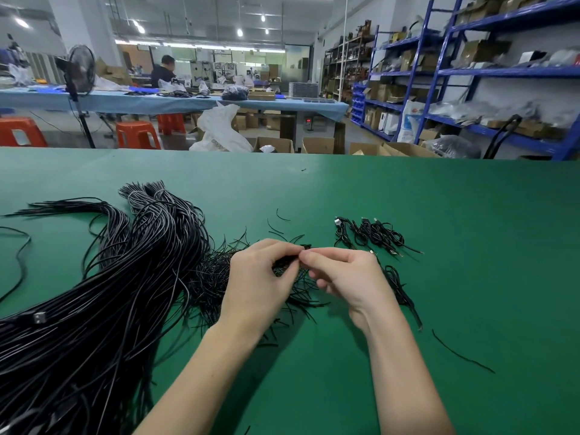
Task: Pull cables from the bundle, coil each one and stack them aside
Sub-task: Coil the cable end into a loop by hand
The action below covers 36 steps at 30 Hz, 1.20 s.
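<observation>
A thick bundle of long black cables (103, 302) lies across the left of the green table (408, 199). My left hand (257, 281) and my right hand (342, 277) meet over the table's middle, both pinching one small coiled black cable (287, 262) between thumb and fingers. Several coiled cables (373, 235) lie in a row to the right, beyond my right hand. One more coiled cable (400, 287) lies just right of my right wrist. A pile of short black twist ties (213, 277) lies under and left of my left hand.
Loose black ties (461, 356) are scattered on the mat at the right and a few (279, 221) beyond my hands. A stray cable (18, 255) loops at the far left edge. Past the table's far edge stand cardboard boxes, orange stools, a fan and blue shelving.
</observation>
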Available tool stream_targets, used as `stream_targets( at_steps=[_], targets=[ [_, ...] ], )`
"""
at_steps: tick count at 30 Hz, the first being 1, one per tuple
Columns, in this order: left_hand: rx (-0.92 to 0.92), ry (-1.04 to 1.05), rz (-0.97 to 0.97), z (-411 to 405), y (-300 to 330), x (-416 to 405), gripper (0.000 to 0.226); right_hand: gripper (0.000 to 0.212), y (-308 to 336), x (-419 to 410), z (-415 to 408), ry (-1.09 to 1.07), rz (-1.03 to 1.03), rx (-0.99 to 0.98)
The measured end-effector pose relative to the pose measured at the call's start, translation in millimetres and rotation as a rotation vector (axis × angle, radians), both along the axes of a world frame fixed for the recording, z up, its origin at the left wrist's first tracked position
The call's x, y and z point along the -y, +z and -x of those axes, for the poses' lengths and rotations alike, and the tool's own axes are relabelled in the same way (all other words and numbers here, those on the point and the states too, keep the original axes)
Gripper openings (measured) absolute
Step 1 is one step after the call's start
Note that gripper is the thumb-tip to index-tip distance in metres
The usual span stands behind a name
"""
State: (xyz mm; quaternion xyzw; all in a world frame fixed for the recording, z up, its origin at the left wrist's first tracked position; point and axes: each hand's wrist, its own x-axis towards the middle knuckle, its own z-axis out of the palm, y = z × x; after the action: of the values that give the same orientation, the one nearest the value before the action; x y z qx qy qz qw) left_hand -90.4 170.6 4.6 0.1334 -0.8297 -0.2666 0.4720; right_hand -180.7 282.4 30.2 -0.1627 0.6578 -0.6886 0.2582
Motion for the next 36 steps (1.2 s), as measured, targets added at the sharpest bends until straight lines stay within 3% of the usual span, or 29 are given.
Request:
stream_targets(
  at_steps=[7,11,13,16,19,23,26,29,32,36],
  targets=[
    [0.000,-0.074,0.062,-3,1,5,0.020,0.009,-1,2,1,0.002,0.083,0.187],
    [0.062,-0.068,0.081,-1,-1,5,0.016,0.014,-8,6,-1,-0.054,0.080,0.154],
    [0.076,-0.053,0.072,1,0,7,0.014,0.016,-12,9,-3,-0.093,0.079,0.014],
    [0.124,-0.072,-0.009,-1,5,12,0.017,0.016,-20,11,-2,-0.124,-0.051,-0.507],
    [0.237,-0.168,-0.190,-8,14,24,0.018,0.020,-29,6,3,-0.076,-0.011,-0.943],
    [0.307,-0.312,-0.492,-19,16,41,0.011,0.018,-37,10,1,-0.068,0.038,-1.195],
    [0.197,-0.154,-0.334,-16,10,36,0.012,0.017,-36,17,-2,-0.072,0.009,-0.984],
    [0.057,-0.089,-0.172,-13,7,30,0.015,0.008,-27,19,-5,-0.116,0.045,-0.413],
    [-0.020,-0.085,0.016,-11,2,28,0.016,0.018,-17,18,-5,-0.071,0.093,0.166],
    [-0.043,-0.072,0.168,-11,-2,23,0.016,0.018,-14,21,-9,0.066,0.160,0.390]
  ],
)
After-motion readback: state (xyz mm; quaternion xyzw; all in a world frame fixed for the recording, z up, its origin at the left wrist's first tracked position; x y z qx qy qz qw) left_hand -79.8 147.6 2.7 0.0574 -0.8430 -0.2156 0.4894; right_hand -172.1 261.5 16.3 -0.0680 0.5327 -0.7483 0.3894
